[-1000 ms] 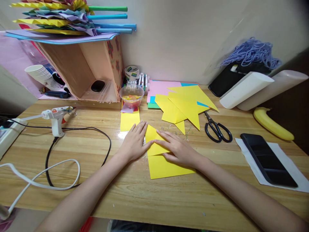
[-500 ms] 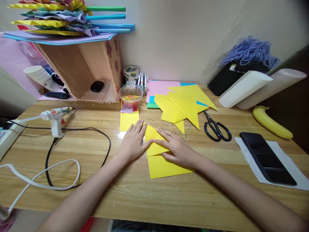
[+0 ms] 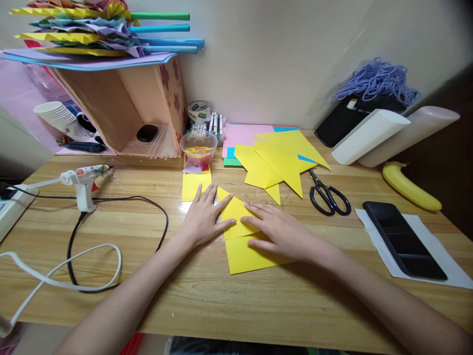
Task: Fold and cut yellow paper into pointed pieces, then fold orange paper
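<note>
I have both bare hands flat over the middle of the pale wooden worktop (image 3: pixel 203 301), roughly halfway between its front edge and its back edge at the wall. Under them lies the bright yellow rectangular paper sheet (image 3: pixel 242 254), its lower edge facing the worktop's front edge. A pointed yellow paper layer (image 3: pixel 231 212) covers its upper part; I cannot tell whether that is a folded flap or a separate piece.

My left hand (image 3: pixel 201 217) is spread wide, gripping nothing: thumb and index tips rest at the layer's left side, the other fingers reach toward the small yellow paper rectangle (image 3: pixel 192 190). My right hand (image 3: pixel 283 229) is fanned too, empty of any grip, its fingers over the layer and its thumb lower, over the sheet.

Toward the back edge, I see overlapping yellow star-shaped paper cut-outs (image 3: pixel 273 170), with black-handled metal scissors (image 3: pixel 324 188) just beside their right side. The round clear plastic bowl (image 3: pixel 198 157) of paper scraps sits left of them. Near the worktop's left edge stands the white glue gun (image 3: pixel 84 185); toward the right edge lies the black rectangular phone (image 3: pixel 402 236).
</note>
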{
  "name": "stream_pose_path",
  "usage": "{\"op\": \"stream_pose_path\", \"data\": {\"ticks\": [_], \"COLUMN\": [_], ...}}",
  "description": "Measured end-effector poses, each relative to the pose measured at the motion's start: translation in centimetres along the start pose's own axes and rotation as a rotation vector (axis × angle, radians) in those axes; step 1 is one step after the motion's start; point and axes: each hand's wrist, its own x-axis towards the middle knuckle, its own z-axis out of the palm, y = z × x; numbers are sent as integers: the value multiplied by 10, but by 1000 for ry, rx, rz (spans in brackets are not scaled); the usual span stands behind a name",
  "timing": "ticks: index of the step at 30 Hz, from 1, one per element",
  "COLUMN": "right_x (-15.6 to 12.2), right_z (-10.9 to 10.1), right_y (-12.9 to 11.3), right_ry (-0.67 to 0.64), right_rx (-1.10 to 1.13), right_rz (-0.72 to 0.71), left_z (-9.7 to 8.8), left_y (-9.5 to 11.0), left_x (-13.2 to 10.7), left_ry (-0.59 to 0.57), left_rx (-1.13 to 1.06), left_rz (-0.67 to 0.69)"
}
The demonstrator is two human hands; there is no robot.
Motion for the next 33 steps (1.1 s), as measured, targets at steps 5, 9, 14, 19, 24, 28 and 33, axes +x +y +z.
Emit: {"op": "stream_pose_path", "data": {"ticks": [5, 9, 14, 19, 24, 28, 33], "right_x": [-10, -17, -26, -31, -34, -30, -1], "right_z": [-11, -22, -35, -40, -43, -48, -39], "right_y": [-4, -2, -2, -4, -5, -4, 7], "right_ry": [-57, -103, -204, -287, -323, -291, 9], "right_rx": [-7, 31, 39, -4, -114, -172, -96], "right_rz": [28, 74, 143, 211, 252, 256, 192], "left_z": [1, 2, 1, 2, 2, 1, 4], "left_y": [-1, -1, 0, 1, 1, 1, -1], "left_x": [-1, -1, -1, -2, -2, -2, -3], "left_ry": [9, 13, 5, -4, -2, -2, 14], "left_rx": [9, 16, 27, 23, 12, 29, 24], "left_rz": [13, 8, -7, -21, -22, -12, -10]}}
